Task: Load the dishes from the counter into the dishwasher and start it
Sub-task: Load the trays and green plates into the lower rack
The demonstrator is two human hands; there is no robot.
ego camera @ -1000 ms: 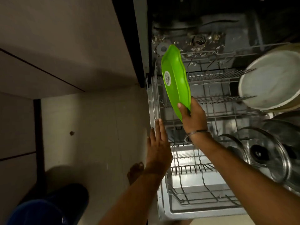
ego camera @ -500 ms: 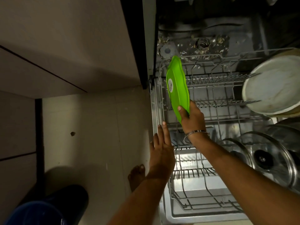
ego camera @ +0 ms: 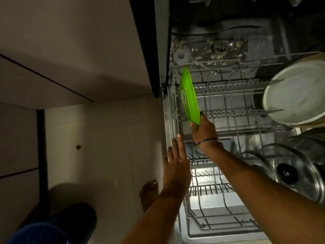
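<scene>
We've got the green plate (ego camera: 189, 95) on edge at the far-left end of the lower dishwasher rack (ego camera: 228, 95), near-upright, tilted slightly. Our right hand (ego camera: 204, 131) pinches its near edge, fingers curled round it. Left hand (ego camera: 176, 166) flat, fingers straight and together, resting at the rack's left rail. White plate (ego camera: 295, 95) sits at the rack's right side, steel lid (ego camera: 297, 171) with black knob nearer us.

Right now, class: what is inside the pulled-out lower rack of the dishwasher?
The lower rack holds a green plate on edge, gripped by the right hand, a white plate and a glass lid. The arm hides some tines.
</scene>
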